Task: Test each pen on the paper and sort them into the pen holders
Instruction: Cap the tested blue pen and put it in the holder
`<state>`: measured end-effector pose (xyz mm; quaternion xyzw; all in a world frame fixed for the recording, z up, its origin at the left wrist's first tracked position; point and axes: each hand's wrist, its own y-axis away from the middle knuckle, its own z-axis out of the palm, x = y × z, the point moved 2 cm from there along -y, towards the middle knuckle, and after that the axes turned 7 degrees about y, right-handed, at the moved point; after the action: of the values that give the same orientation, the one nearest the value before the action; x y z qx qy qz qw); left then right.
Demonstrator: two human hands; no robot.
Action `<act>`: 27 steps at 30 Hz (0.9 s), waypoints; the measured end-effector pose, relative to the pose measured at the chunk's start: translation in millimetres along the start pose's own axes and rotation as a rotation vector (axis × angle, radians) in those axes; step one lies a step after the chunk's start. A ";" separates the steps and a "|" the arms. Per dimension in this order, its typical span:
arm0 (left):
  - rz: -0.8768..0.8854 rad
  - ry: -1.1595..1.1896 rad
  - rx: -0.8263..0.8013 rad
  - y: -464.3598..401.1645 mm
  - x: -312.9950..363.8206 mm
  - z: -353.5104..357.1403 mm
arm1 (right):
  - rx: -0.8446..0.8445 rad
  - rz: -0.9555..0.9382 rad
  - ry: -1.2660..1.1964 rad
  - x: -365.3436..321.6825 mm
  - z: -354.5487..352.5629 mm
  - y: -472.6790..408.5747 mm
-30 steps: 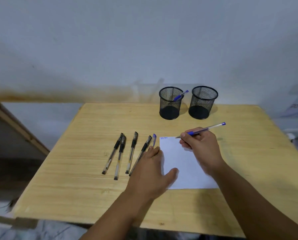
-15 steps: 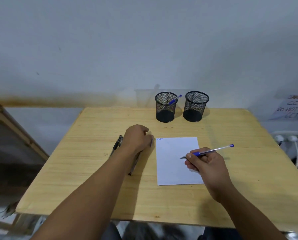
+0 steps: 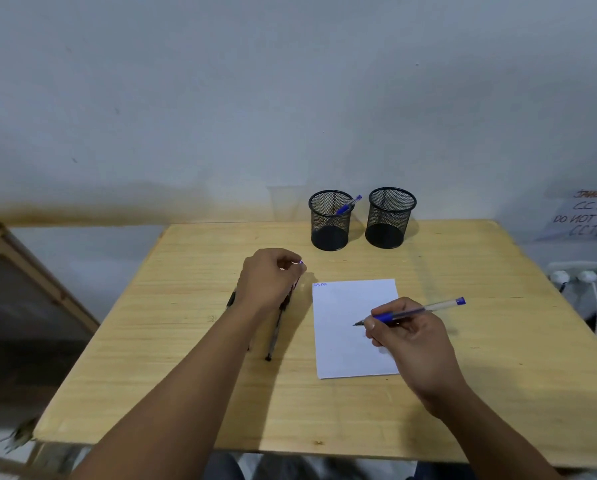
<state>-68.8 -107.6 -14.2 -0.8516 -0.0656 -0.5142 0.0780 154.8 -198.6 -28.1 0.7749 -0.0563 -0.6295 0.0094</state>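
A paper notice on the wall at far right reads, as far as we can make out, "CCTV" and "DO NOT", the rest cut off at the frame edge. Small blue scribbles mark the far left corner of the white sheet of paper, too small for us to read. The sheet lies flat on the pale wooden table. Our right hand grips a clear pen with a blue grip and blue end cap, its tip over the sheet's middle. Our left hand is curled over the row of black pens left of the sheet, hiding most of them; a bit of blue shows at its fingertips, and we cannot tell what it holds. At the far edge stand two round black wire-mesh holders: the left holder contains one blue pen, leaning right; the right holder stands just beside it. White plugs and a cable sit beyond the table's right edge, and a wooden frame stands at left.
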 end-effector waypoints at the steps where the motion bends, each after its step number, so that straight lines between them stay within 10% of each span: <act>1: -0.005 0.087 0.007 5.8 2.8 -3.8 | -0.009 -0.006 -0.015 -3.0 1.9 0.3; 27: -0.251 0.772 0.119 99.4 11.9 -4.3 | 0.001 -0.090 -0.373 -42.7 35.2 10.8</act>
<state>-47.9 -205.4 -8.2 -0.5756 -0.1643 -0.7967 0.0827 111.0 -203.1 7.1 0.6465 -0.0228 -0.7620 -0.0297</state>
